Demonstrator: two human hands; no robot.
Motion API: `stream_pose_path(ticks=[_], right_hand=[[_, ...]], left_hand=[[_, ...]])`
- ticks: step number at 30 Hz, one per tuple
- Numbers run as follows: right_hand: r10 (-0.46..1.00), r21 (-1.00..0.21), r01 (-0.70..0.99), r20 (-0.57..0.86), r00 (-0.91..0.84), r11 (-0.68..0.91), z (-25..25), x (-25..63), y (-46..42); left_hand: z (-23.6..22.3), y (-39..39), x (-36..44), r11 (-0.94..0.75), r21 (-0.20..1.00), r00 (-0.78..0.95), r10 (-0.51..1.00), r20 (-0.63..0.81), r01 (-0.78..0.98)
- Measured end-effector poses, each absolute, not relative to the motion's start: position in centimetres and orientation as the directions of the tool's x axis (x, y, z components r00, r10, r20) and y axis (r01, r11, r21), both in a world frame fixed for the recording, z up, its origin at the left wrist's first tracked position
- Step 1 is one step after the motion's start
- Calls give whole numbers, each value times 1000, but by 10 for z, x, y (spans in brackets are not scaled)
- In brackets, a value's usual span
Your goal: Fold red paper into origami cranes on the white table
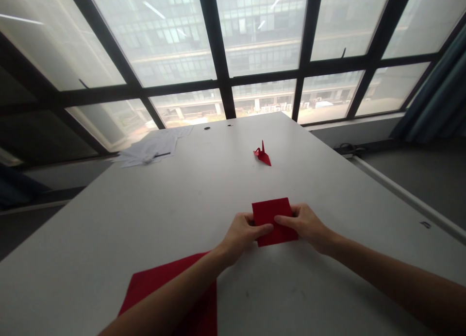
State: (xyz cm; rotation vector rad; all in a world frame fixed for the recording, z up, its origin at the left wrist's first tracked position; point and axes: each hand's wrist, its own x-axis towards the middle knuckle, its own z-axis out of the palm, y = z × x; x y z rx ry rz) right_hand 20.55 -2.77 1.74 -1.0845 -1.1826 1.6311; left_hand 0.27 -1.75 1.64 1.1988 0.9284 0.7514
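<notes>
Head view: a small red paper square (pixel 274 207) is being held over the white table (pixel 163 205); whether it is being rested there cannot be told. Its left side is being gripped by the left hand (pixel 242 235) and its right side by the right hand (pixel 309 225), the thumbs being pressed on the visible face, tips just beside each other, and the other fingers being mostly hidden behind. At the near left, a larger red sheet (pixel 153 279) is being crossed by the left forearm (pixel 174 302). Beyond the square, a red paper crane (pixel 263 157) is being supported by the table. Farther left, loose white papers (pixel 149 148) and a dark, pen-like object (pixel 162 155) are being borne near the far edge. Behind, dark-framed windows (pixel 260 30) are being flanked at the right by a blue curtain (pixel 433 88).
</notes>
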Motion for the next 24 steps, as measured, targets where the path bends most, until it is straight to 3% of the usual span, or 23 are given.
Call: stream_pose_path(ticks=[11,17,24], right_hand=[[974,-963,-205,-137,-180,-173,10,201,-28],[965,-951,-223,-169,-202,-214,11,200,-29],[974,-937,-269,-200,-107,-222,10,202,-25]], left_hand=[[17,-15,3,246,969,463,856,-232,30],[14,-15,3,196,979,457,868,-196,47],[13,-16,3,204,977,467,859,-209,62]])
